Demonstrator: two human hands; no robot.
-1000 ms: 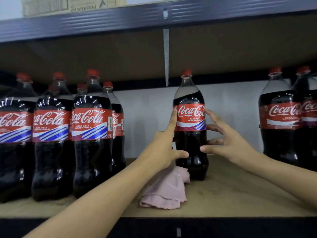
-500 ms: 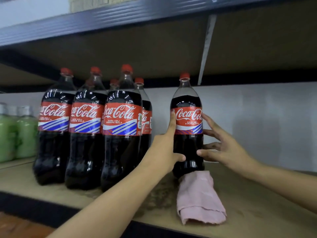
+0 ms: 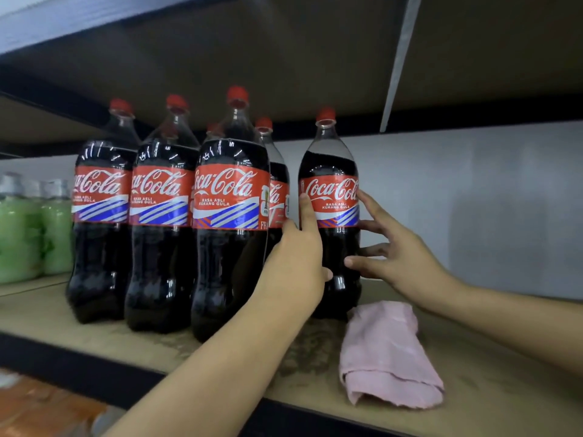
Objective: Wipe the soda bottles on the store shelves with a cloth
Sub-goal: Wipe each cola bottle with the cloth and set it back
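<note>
Head view shows me both hands on one upright clear plastic cola bottle with a red cap and red label (image 3: 331, 190) on the brown board shelf (image 3: 492, 367). My left hand (image 3: 293, 263) wraps its left side, forefinger up along the label; my right hand (image 3: 394, 250) touches the right side with spread, straight fingers. A crumpled pink cloth (image 3: 385, 357) lies just in front. More cola bottles (image 3: 227, 216) stand close on the left.

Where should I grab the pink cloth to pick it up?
Probably pinch the cloth from above at its thick folded end near the shelf's front edge. It lies flat and bunched in front of the lone bottle, so no side gives a handle. The right hand is closer.
</note>
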